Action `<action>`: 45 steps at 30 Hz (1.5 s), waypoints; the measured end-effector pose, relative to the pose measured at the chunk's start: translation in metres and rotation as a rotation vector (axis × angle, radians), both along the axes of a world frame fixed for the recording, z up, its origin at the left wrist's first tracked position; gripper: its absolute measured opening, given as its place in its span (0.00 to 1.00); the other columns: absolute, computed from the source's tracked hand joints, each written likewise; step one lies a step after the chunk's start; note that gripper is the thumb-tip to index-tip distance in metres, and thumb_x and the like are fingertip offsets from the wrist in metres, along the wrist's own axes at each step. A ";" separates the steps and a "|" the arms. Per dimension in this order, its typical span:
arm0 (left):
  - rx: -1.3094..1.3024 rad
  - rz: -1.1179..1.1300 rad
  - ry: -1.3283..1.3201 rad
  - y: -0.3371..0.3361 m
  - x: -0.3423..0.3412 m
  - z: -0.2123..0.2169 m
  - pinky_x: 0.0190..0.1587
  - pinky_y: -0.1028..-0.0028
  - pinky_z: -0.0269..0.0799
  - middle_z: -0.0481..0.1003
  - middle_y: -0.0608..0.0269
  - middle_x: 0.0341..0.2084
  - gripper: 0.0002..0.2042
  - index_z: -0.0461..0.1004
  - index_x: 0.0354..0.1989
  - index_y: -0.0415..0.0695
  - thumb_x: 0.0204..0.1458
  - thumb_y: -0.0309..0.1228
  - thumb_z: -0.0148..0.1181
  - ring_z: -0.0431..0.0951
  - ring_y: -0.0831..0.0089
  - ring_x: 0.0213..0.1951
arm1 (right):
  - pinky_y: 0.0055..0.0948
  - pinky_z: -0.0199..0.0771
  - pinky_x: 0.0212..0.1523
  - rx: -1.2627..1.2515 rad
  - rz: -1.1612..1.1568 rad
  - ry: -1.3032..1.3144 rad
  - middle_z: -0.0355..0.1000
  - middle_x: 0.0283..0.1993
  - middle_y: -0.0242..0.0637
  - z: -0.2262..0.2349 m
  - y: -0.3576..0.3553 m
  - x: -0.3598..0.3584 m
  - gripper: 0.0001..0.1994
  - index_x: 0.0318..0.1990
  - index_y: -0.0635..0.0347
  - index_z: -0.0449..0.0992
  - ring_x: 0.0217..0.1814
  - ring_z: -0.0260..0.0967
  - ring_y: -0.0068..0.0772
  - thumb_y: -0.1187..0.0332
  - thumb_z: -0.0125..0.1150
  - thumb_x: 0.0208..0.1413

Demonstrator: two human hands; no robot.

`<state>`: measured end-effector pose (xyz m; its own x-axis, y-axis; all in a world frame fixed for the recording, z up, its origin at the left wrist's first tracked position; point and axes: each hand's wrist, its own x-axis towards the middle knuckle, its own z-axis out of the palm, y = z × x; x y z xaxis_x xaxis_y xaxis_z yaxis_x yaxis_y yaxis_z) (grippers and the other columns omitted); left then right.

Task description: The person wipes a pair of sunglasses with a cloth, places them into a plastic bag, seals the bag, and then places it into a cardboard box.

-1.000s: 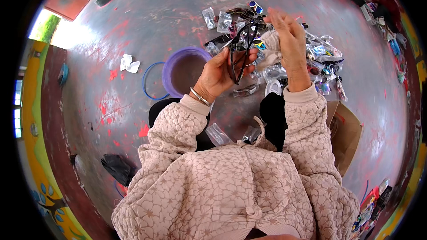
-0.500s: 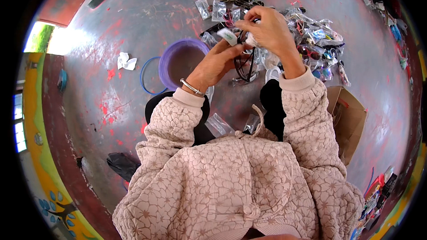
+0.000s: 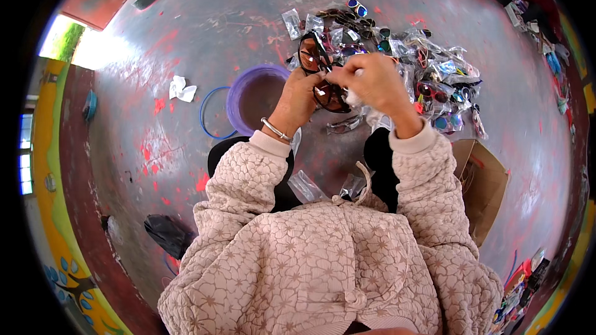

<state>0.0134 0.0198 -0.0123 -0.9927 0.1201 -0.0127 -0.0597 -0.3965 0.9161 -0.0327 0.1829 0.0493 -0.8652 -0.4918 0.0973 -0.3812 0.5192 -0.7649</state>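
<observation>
My left hand point(image 3: 297, 102), with a bangle at the wrist, is closed on dark-framed sunglasses point(image 3: 308, 57). It pinches them near the bridge, and their brown lenses show above and below the fingers. Against the glasses, my right hand point(image 3: 377, 84) is closed, with its fingertips near the bridge. A wad of white cloth or tissue point(image 3: 352, 98) pokes out from under the right hand. Just below, another pair of glasses in a clear wrapper point(image 3: 344, 125) lies on the floor.
A heap of sunglasses point(image 3: 433, 92), many in clear bags, spreads ahead and to the right. Left of my hands stands a purple basin point(image 3: 234, 100) beside a blue hoop point(image 3: 202, 113). Crumpled white paper point(image 3: 182, 89), a brown cardboard box point(image 3: 487, 180) and a black bag point(image 3: 167, 236) lie around me.
The sunglasses have turned so that both lenses now show, and the white tag is out of sight. My right hand has come down and closer to the bridge.
</observation>
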 end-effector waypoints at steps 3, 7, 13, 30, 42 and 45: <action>0.073 0.123 -0.159 0.002 -0.002 -0.007 0.30 0.75 0.68 0.71 0.62 0.28 0.11 0.68 0.42 0.35 0.51 0.25 0.49 0.72 0.76 0.27 | 0.37 0.67 0.24 0.100 0.020 0.215 0.70 0.19 0.45 -0.016 -0.015 0.010 0.10 0.20 0.63 0.75 0.22 0.68 0.47 0.64 0.60 0.41; -0.385 0.358 0.028 0.004 0.002 -0.010 0.26 0.77 0.67 0.71 0.62 0.26 0.06 0.68 0.36 0.38 0.50 0.24 0.49 0.73 0.75 0.27 | 0.37 0.67 0.26 0.156 -0.035 0.352 0.70 0.22 0.45 -0.015 -0.022 0.015 0.08 0.23 0.62 0.74 0.25 0.69 0.47 0.66 0.59 0.40; 0.389 0.368 -0.322 -0.008 -0.010 -0.003 0.35 0.70 0.74 0.72 0.52 0.33 0.08 0.62 0.40 0.33 0.51 0.19 0.42 0.74 0.67 0.32 | 0.22 0.62 0.24 -0.459 0.074 -0.173 0.68 0.21 0.30 0.007 -0.009 0.011 0.05 0.23 0.62 0.72 0.23 0.62 0.19 0.74 0.62 0.39; -0.304 0.067 -0.009 -0.005 -0.011 0.006 0.37 0.79 0.69 0.73 0.65 0.29 0.08 0.70 0.37 0.37 0.47 0.23 0.52 0.73 0.79 0.32 | 0.23 0.65 0.28 -0.219 0.171 -0.258 0.70 0.21 0.35 -0.018 -0.010 0.007 0.11 0.27 0.70 0.75 0.23 0.65 0.21 0.68 0.62 0.43; -0.013 -0.150 -0.276 -0.007 -0.003 0.005 0.35 0.73 0.73 0.74 0.58 0.33 0.14 0.64 0.45 0.37 0.49 0.23 0.52 0.75 0.72 0.31 | 0.21 0.70 0.27 -1.135 0.329 -0.925 0.71 0.29 0.35 -0.002 0.009 -0.008 0.16 0.41 0.65 0.72 0.23 0.66 0.20 0.63 0.57 0.50; 0.262 -0.175 -0.399 0.005 -0.002 -0.002 0.37 0.74 0.74 0.72 0.57 0.38 0.15 0.63 0.48 0.38 0.51 0.23 0.50 0.75 0.71 0.37 | 0.16 0.69 0.23 -1.228 0.069 -0.828 0.70 0.30 0.35 0.000 0.009 -0.011 0.16 0.42 0.64 0.71 0.21 0.64 0.19 0.60 0.55 0.53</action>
